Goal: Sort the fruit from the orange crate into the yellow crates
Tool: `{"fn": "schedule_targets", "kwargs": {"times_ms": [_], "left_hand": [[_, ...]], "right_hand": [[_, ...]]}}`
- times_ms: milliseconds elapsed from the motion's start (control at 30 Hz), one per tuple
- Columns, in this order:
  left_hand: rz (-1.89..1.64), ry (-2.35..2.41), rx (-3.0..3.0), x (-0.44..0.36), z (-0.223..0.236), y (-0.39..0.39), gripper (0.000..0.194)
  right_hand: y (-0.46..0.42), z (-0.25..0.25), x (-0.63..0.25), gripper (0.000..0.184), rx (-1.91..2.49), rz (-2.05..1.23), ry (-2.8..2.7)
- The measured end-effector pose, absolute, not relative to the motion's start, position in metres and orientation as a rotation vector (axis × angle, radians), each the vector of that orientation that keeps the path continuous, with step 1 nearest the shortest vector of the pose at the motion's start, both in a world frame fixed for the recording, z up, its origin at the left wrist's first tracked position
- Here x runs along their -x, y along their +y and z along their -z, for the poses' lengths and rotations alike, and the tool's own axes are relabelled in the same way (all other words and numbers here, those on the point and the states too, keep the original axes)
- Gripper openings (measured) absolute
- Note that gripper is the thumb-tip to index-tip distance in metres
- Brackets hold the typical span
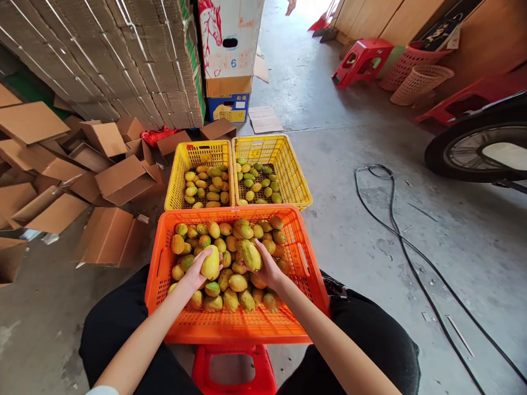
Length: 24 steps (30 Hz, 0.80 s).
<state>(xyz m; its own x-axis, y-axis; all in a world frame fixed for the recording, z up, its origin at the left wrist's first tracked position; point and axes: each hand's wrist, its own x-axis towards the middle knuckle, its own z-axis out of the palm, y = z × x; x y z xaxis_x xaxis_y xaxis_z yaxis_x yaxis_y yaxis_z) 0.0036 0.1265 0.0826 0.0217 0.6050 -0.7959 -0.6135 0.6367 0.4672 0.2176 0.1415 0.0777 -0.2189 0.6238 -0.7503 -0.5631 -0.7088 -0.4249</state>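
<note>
My left hand [201, 267] is closed around a smooth, oval yellow fruit [211, 263] that looks like a passion fruit. In my right hand [267, 266] is a second one, a yellow-green fruit [251, 257] with a rougher, blotched skin. Both hands are over an orange plastic crate [230, 333], low above the many similar fruits [237, 283] heaped inside it. Some of those are wrinkled, some greenish. The crate sits between my knees, above a red stool [269, 373].
Beyond the orange crate, a left yellow crate [169, 189] holds yellow fruits and a right yellow crate [297, 175] greener ones. Opened cardboard boxes [123, 181] litter the left floor below stacked flat cardboard [156, 66]. Right lie a black hose [395, 230] and a vehicle wheel [461, 151].
</note>
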Motion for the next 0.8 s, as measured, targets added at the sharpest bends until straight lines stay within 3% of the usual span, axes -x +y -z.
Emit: {"fn": "schedule_targets", "kwargs": {"times_ms": [167, 333, 633, 800], "left_hand": [[-0.920, 1.375, 0.035, -0.0039, -0.0846, 0.1295, 0.021], [-0.780, 1.288, 0.031, -0.0058, -0.0897, 0.1290, 0.035], [-0.774, 1.252, 0.029, -0.0019, -0.0841, 0.1303, 0.043], [-0.769, 1.265, 0.051, -0.0030, -0.0850, 0.1308, 0.045]], "right_hand": [[0.1377, -0.0824, -0.2173, 0.033, 1.212, -2.051, -0.292], [0.1381, -0.0854, -0.2202, 0.038, 1.271, -2.025, -0.333], [0.1412, -0.0781, -0.2208, 0.020, 1.370, -1.971, -0.192], [0.1413, -0.0868, -0.2188, 0.020, 1.283, -2.041, -0.159]]}}
